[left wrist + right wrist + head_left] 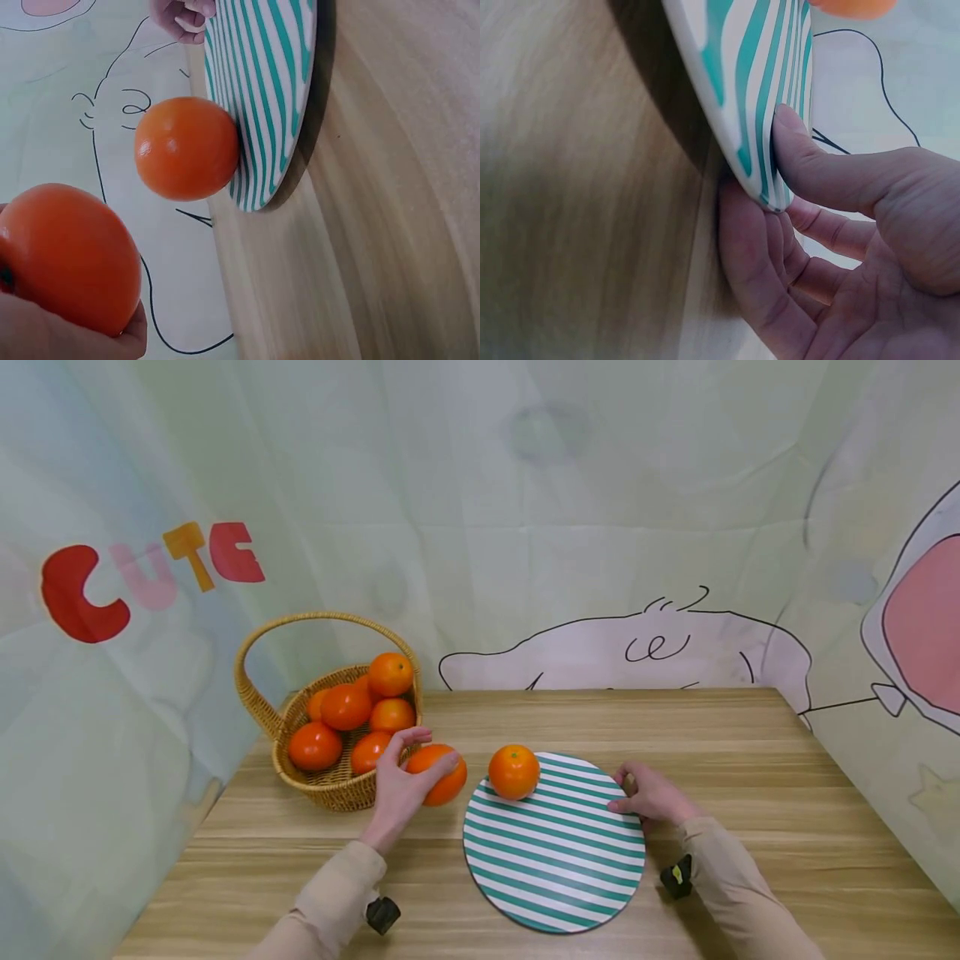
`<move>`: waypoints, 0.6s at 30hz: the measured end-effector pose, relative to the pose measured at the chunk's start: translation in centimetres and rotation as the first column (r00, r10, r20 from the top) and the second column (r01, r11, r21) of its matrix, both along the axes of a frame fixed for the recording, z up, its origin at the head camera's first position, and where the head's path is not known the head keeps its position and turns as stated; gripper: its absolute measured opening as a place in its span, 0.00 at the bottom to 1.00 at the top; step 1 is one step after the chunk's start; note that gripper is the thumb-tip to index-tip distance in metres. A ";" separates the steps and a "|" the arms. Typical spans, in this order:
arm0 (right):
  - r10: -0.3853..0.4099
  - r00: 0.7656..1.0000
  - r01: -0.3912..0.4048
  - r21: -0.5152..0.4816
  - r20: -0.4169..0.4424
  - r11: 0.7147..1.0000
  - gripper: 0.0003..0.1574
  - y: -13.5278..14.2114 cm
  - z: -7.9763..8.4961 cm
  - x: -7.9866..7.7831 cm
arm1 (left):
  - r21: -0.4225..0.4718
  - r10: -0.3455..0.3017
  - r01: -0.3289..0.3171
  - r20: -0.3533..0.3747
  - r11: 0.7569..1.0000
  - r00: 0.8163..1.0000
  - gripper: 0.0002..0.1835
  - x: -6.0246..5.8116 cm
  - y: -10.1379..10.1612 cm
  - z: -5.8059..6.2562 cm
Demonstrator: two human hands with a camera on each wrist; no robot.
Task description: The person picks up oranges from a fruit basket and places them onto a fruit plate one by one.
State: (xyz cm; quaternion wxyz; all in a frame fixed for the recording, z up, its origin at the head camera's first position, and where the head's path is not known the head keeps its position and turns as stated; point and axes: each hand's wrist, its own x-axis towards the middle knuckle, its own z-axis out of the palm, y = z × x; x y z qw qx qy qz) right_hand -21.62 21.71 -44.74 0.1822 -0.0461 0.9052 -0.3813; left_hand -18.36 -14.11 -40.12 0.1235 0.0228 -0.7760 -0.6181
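My left hand (399, 795) grips an orange-red persimmon (448, 782) between thumb and fingers, beside the right side of the wicker basket (341, 795). In the left wrist view the smooth held persimmon (71, 255) shows a bit of dark green at its stem end. An orange (514, 772) sits on the far left part of a round board (558, 868) with green and white stripes. At the board's right edge, my right hand (656, 795) pinches the rim. The right wrist view shows its thumb (802, 154) on the top face and curled fingers under the edge.
Several oranges (391, 674) and persimmons (315, 746) lie in the basket, whose tall arched handle (251, 685) rises at the back left. The wooden table (787, 827) meets printed curtains (480, 568) at its back and sides.
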 end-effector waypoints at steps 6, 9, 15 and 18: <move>0.005 1.000 -0.005 0.003 -0.012 1.000 0.23 0.0 0.2 0.1 | 0.011 -0.058 0.057 0.016 0.998 0.998 0.23 0.3 1.1 -1.0; -0.001 1.000 0.001 0.006 -0.009 1.000 0.22 0.0 0.2 0.1 | -0.012 -0.080 0.080 0.042 0.997 0.996 0.22 0.5 1.6 -1.6; -0.002 1.000 0.002 0.012 -0.005 1.000 0.21 0.0 0.1 0.0 | -0.082 -0.119 0.128 0.112 0.988 0.987 0.21 1.1 2.4 -2.8; -0.003 1.000 0.003 0.011 -0.005 1.000 0.21 0.0 0.0 0.0 | -0.114 -0.148 0.162 0.123 0.980 0.981 0.20 1.4 2.8 -3.4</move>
